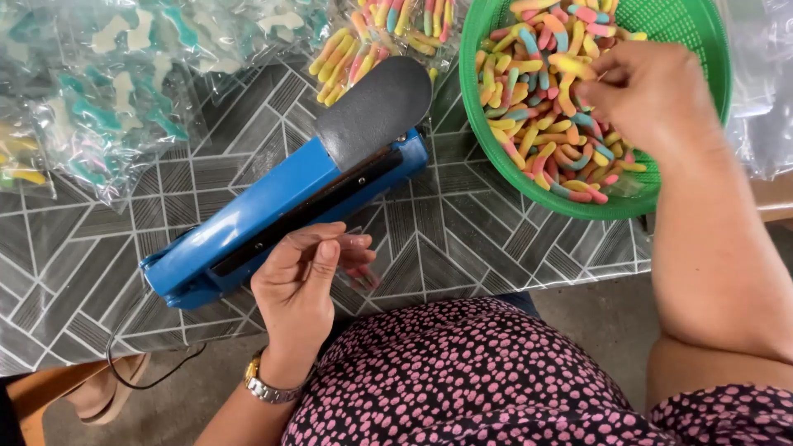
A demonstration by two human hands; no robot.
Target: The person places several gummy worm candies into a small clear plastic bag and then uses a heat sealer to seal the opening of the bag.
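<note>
Two bare hands work over a tabletop (496, 248) covered in a grey cloth with a white geometric line pattern. The right hand (648, 95) reaches into a round green plastic basket (694, 33) at the upper right, its fingers curled down among a heap of sugar-coated gummy worms (545, 140) in yellow, pink, orange and blue; the fingertips pinch at the sweets near the middle of the pile, though how many it has hold of cannot be told. The basket sits on the tabletop with its near rim close to the table's front edge.

The left hand (306, 281) hovers at the front edge of the tabletop, just beside the near end of a blue heat sealer (273, 206). Its fingers are partly closed, thumb against the fingertips, holding a small clear plastic bag (359, 264) that hangs open towards the right. The sealer lies diagonally across the cloth, its dark grey padded press arm (376, 107) raised at the far end towards the basket, and a black cord (144, 376) trails off the table below its near end.

Filled clear bags of gummy worms (372, 37) lie at the top centre, behind the sealer. More clear bags holding teal, white and yellow sweets (107, 91) are heaped at the upper left. A gold-toned wristwatch (264, 386) sits on the left wrist.
</note>
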